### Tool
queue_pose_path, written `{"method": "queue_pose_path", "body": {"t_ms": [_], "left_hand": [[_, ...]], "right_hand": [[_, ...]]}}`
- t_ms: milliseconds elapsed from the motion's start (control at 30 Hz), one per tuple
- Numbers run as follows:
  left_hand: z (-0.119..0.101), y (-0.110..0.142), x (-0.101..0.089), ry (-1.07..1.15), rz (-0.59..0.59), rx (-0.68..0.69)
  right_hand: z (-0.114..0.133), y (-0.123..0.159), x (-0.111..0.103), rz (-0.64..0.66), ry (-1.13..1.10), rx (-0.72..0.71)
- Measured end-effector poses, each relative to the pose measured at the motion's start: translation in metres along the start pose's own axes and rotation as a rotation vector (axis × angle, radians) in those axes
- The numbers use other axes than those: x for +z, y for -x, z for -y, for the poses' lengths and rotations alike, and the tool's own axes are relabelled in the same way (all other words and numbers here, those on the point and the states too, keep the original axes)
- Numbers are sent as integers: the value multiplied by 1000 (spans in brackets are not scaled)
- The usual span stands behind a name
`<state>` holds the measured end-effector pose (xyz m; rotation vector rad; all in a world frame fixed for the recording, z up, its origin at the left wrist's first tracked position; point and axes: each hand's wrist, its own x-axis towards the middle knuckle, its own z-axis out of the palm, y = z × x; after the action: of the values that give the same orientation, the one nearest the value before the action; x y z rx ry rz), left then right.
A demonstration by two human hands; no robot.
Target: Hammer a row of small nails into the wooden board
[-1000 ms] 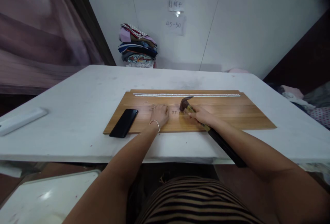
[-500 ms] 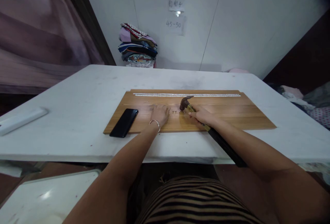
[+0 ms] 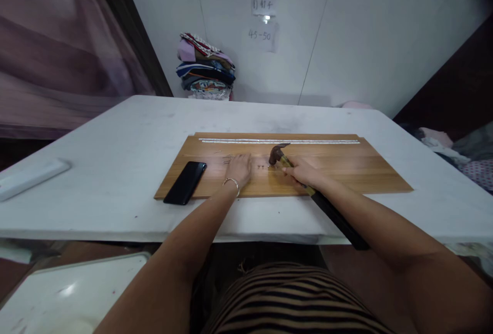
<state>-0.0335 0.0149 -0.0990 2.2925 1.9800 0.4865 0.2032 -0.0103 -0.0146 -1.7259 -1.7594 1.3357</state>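
My right hand (image 3: 302, 172) grips a claw hammer (image 3: 335, 214) by its upper handle, with the index finger laid along it. The hammer's dark head is low over the wooden board (image 3: 339, 170), beside a short row of small nails (image 3: 263, 167) that stand up from the wood. My left hand (image 3: 239, 169), with a bracelet at the wrist, rests on the board left of that row. Its fingers are bent down and together, and the fingertips are hidden. Several loose nails (image 3: 227, 159) lie just beyond its left side.
A black phone (image 3: 185, 183) lies across the board's left corner. White strips (image 3: 279, 141) run along the board's far edge. On the white table (image 3: 115, 154), a white object (image 3: 33, 177) lies at far left. Folded cloths (image 3: 206, 70) are stacked by the wall.
My left hand has shifted slightly left, away from the standing nails, and its fingers have drawn closer together. My right hand and the hammer have hardly moved.
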Motion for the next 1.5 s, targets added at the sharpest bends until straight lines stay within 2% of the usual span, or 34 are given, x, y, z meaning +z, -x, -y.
{"method": "queue_pose_path", "body": {"t_ms": [267, 367, 533, 833, 1067, 1300, 1500], "left_hand": [[-5, 2, -5, -23, 4, -14], [-6, 3, -6, -50, 29, 14], [-4, 3, -3, -19, 2, 21], [-4, 2, -1, -31, 8, 11], [-2, 1, 1, -35, 10, 23], [-4, 1, -1, -38, 18, 9], [-4, 2, -3, -23, 19, 18]], "right_hand": [[-3, -1, 2, 36, -16, -21], [-1, 1, 1, 24, -11, -26], [-1, -2, -1, -9, 26, -18], [-5, -1, 3, 49, -61, -24], [-1, -2, -1, -8, 38, -17], [-7, -3, 2, 40, -52, -43], [-6, -5, 1, 18, -16, -30]]}}
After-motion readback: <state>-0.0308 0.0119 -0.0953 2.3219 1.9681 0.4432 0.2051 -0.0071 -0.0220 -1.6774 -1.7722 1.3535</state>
